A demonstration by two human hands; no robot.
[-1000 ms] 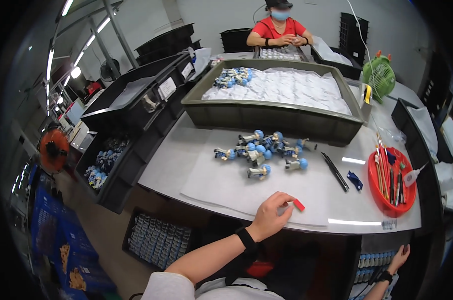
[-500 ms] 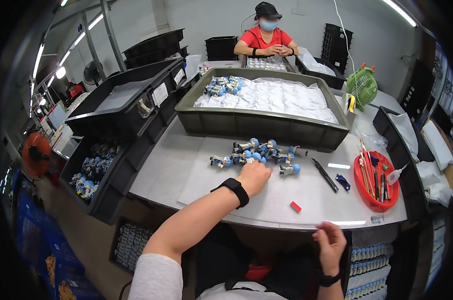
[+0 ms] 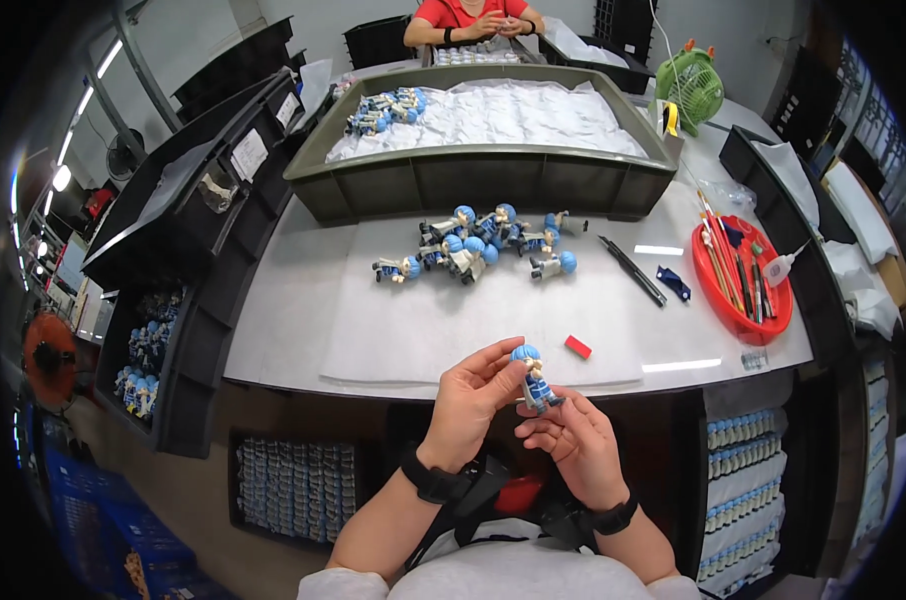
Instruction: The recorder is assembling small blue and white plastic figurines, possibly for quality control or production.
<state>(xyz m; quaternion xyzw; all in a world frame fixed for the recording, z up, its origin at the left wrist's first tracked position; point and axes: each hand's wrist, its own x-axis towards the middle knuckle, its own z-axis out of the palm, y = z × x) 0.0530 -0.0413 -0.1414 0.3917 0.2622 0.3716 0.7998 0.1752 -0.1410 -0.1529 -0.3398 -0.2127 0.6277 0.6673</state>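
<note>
A small blue-haired figurine (image 3: 533, 378) is held upright between my two hands, just in front of the table's near edge. My left hand (image 3: 481, 392) grips it near the head with thumb and fingers. At its feet, the fingers of my right hand (image 3: 573, 435) pinch the lower end. On the white table (image 3: 303, 300) beyond lies a loose pile of similar figurines (image 3: 470, 255), with one (image 3: 553, 265) lying apart at the right. A small red block (image 3: 577, 347) lies to the right of the held figurine.
Behind the pile stands a large olive tray (image 3: 473, 180) lined with white sheet, figurines in its left corner. To the right are a black pen (image 3: 633, 270) and a red basket (image 3: 741, 320) of brushes. Black crates (image 3: 163, 230) flank the left. A co-worker's hands (image 3: 493, 25) show at the far side.
My left hand has come back from the pile with a figurine, and my right hand has moved left and up to meet it. The view has tilted downward.
</note>
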